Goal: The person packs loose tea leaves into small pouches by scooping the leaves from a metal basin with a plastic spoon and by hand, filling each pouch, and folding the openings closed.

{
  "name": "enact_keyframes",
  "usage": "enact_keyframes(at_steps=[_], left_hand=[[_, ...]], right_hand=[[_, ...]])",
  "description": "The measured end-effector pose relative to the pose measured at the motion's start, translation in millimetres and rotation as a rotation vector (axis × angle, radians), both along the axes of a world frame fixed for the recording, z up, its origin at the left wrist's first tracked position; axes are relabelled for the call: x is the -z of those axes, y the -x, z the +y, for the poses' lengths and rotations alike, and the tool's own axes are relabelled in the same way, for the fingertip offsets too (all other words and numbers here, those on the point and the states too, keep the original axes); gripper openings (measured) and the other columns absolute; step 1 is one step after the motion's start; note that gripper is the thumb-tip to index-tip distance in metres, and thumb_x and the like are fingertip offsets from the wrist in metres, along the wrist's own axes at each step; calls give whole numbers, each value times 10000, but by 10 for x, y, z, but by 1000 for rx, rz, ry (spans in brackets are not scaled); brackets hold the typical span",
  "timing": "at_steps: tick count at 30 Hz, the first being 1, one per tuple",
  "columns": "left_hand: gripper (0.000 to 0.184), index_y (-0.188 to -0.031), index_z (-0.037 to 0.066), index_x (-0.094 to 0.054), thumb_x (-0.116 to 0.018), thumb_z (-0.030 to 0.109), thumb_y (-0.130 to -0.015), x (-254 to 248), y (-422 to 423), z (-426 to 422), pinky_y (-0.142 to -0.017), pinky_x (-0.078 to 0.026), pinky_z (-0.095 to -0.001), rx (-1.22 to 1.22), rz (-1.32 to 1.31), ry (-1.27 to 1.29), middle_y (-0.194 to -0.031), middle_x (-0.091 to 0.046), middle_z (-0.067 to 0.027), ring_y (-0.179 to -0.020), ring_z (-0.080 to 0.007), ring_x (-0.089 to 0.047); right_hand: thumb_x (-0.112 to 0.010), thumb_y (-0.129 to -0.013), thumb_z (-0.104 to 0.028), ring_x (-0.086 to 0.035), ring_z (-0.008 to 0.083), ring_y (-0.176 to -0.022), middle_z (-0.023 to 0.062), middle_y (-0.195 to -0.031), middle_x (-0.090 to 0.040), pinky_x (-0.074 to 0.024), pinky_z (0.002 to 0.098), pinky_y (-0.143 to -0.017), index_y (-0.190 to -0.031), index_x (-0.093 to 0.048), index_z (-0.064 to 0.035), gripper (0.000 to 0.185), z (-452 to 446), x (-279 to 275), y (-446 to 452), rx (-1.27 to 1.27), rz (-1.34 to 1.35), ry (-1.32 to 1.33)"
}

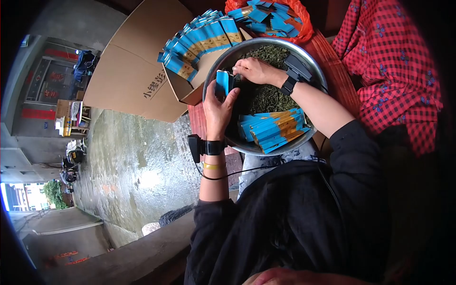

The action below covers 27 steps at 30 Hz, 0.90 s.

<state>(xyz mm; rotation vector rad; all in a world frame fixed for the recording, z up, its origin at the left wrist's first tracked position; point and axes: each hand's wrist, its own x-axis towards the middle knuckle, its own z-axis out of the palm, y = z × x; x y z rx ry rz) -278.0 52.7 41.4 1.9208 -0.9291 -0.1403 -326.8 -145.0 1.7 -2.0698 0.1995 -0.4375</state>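
Observation:
My left hand (218, 107) grips a small blue packet (222, 83) upright at the left rim of a round metal basin (319, 71). Just to the right of the packet's top, my right hand (259, 71) has its fingers pinched together; what is between them is too small to make out. Dark green dried leaves, like tea (275, 99), fill much of the basin beneath my right hand. On the near side of the basin lies a fanned stack of flat blue and gold packets (275, 130).
A cardboard box (192, 97) with rows of blue and gold packets (202, 40) stands beyond the basin to the left. Behind the basin, a red plastic bag (304, 16) holds more packets. Red checked cloth (389, 61) hangs at right; wet floor (142, 161) lies left.

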Motion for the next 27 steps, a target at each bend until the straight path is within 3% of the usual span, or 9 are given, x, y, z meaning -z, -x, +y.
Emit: enact_keyframes(at_steps=[6, 9, 12, 15, 19, 21, 27], left_hand=[[612, -1216, -27, -534, -806, 291, -771, 36, -21, 3, -801, -498, -340, -7, -23, -35, -1015, -652, -175, -903, -245, -634], [641, -1235, -27, -520, -816, 282, -757, 65, -29, 4, -808, -497, -343, -36, -72, -57, -1019, -650, -177, -916, -254, -631], [682, -1263, -36, -498, -825, 264, -746, 61, -15, -1, -817, -495, -343, -11, -17, -32, -1040, -640, -179, -919, -254, -622], [711, -1283, -47, -482, -831, 250, -740, 68, -5, 2, -824, -494, -344, -15, -34, -62, -1078, -622, -179, -919, -248, -609], [723, -1292, -53, -476, -831, 248, -739, 94, -9, -8, -838, -492, -345, 26, -82, -40, -1114, -606, -188, -936, -247, -603], [724, -1296, -49, -475, -830, 245, -739, 41, 18, -5, -867, -485, -348, -2, 6, -101, -1138, -601, -201, -981, -263, -604], [719, -1299, -49, -471, -824, 243, -744, 85, -10, -5, -911, -469, -354, 30, -60, -73, -1165, -594, -218, -1043, -297, -599]], right_hand=[[-468, -977, -316, -644, 173, -646, 94, -687, -646, -505, 330, -644, -899, -641, -14, 357, -24, -18, 21, -61, -11, -151], [-463, -981, -337, -605, 140, -583, 63, -637, -618, -483, 300, -572, -858, -641, -26, 379, -91, -237, 95, 93, 33, -169], [-463, -980, -356, -524, 81, -523, 2, -556, -522, -412, 235, -494, -817, -621, -28, 398, -184, -303, 118, 230, -183, -301], [-459, -960, -308, -591, 110, -553, 41, -574, -581, -464, 262, -534, -821, -629, -19, 363, -245, -414, 212, 217, -265, -368], [-454, -974, -299, -594, 108, -555, 42, -596, -597, -465, 257, -532, -817, -629, -14, 369, -177, -461, 226, 175, -264, -372], [-475, -988, -322, -501, 66, -511, 1, -564, -528, -389, 223, -474, -834, -598, -17, 363, -140, -466, 226, 129, -244, -322], [-492, -995, -295, -542, 68, -538, 8, -603, -566, -431, 230, -495, -850, -613, -10, 342, -92, -475, 216, 73, -243, -222]])
